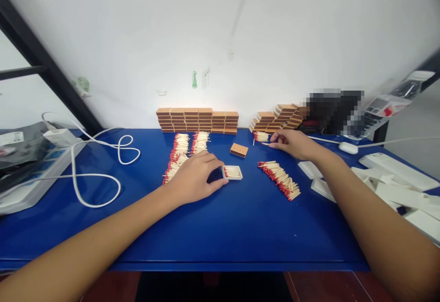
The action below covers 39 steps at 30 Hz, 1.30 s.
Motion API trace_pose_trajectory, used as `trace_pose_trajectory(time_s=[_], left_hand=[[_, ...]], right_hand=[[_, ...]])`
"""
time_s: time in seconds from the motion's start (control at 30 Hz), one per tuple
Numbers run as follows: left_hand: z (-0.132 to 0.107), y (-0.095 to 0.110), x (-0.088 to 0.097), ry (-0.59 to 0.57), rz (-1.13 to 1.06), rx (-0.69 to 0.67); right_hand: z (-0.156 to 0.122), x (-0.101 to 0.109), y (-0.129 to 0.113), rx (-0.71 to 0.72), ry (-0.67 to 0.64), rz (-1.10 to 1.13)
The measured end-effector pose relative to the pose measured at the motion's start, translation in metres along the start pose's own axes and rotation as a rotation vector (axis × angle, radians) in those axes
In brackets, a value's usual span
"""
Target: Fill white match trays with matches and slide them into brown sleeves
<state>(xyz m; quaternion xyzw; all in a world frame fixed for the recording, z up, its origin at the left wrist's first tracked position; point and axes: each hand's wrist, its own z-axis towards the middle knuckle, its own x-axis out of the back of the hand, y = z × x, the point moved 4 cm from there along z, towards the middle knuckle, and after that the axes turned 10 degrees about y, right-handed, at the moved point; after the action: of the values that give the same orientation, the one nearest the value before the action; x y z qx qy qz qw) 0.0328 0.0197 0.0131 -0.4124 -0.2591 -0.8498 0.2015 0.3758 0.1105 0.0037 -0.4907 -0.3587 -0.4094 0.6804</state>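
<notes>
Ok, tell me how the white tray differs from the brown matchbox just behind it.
The white tray is open, showing matches; the brown matchbox shows a covered top. The left hand holds the tray, while no hand touches the matchbox. The matchbox lies closer to the wall than the tray. Both lie on the blue desk.

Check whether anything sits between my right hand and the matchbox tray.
Nothing visible lies directly between your right hand and the matchbox tray; only blue tabletop, with the closed matchbox and slanted match row on either side.
</notes>
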Motion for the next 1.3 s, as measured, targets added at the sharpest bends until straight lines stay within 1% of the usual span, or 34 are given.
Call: trace_pose_trajectory(time_s=[0.13,0.23,0.3,0.37,0.43,0.53,0.6,0.7,0.8,0.93,1.0,1.03,1.1,1.2,1.23,1.27,1.3], left_hand=[[0.000,0.000,0.001,-0.006,-0.001,0.001],[0.001,0.000,0.001,-0.007,-0.002,0.011],[0.001,-0.001,0.001,-0.005,0.005,0.013],[0.001,-0.001,0.000,-0.003,0.013,0.011],[0.001,-0.002,-0.001,0.000,0.015,0.011],[0.000,-0.002,-0.002,0.004,0.009,0.011],[0.000,-0.002,-0.002,0.009,0.004,0.012],[0.000,-0.002,-0.002,0.013,-0.002,0.013],[0.000,-0.002,-0.002,0.009,-0.005,0.018],[-0.001,-0.001,-0.002,0.007,-0.016,0.005],[-0.001,-0.001,-0.001,0.007,-0.020,0.006],[0.000,-0.001,-0.001,0.006,-0.020,0.008],[0.001,-0.001,-0.001,-0.001,-0.015,0.014],[0.001,-0.001,-0.001,-0.015,-0.007,0.017],[0.001,-0.001,-0.001,-0.015,-0.006,0.017],[0.001,-0.002,-0.001,-0.013,-0.006,0.015],[0.001,-0.002,-0.001,-0.011,-0.006,0.014]], right_hand=[[0.000,-0.002,-0.002,-0.011,-0.042,-0.020],[-0.003,0.002,-0.017,0.001,-0.044,-0.019],[-0.008,0.007,-0.036,0.049,-0.024,0.013],[-0.017,0.011,-0.062,0.113,-0.014,0.086],[-0.029,0.010,-0.089,0.160,-0.056,0.190],[-0.046,0.000,-0.126,0.218,-0.157,0.288],[-0.055,-0.011,-0.141,0.247,-0.221,0.300],[-0.061,-0.022,-0.149,0.261,-0.248,0.283],[-0.063,-0.024,-0.150,0.250,-0.231,0.288],[-0.063,-0.018,-0.150,0.238,-0.218,0.306],[-0.059,-0.014,-0.146,0.242,-0.200,0.296],[-0.055,-0.011,-0.140,0.231,-0.173,0.289],[-0.041,-0.004,-0.119,0.174,-0.067,0.260],[-0.017,0.009,-0.071,0.040,0.195,0.123],[-0.011,0.011,-0.056,0.024,0.248,0.080],[-0.006,0.011,-0.044,0.019,0.264,0.064],[-0.002,0.009,-0.034,0.017,0.244,0.065]])
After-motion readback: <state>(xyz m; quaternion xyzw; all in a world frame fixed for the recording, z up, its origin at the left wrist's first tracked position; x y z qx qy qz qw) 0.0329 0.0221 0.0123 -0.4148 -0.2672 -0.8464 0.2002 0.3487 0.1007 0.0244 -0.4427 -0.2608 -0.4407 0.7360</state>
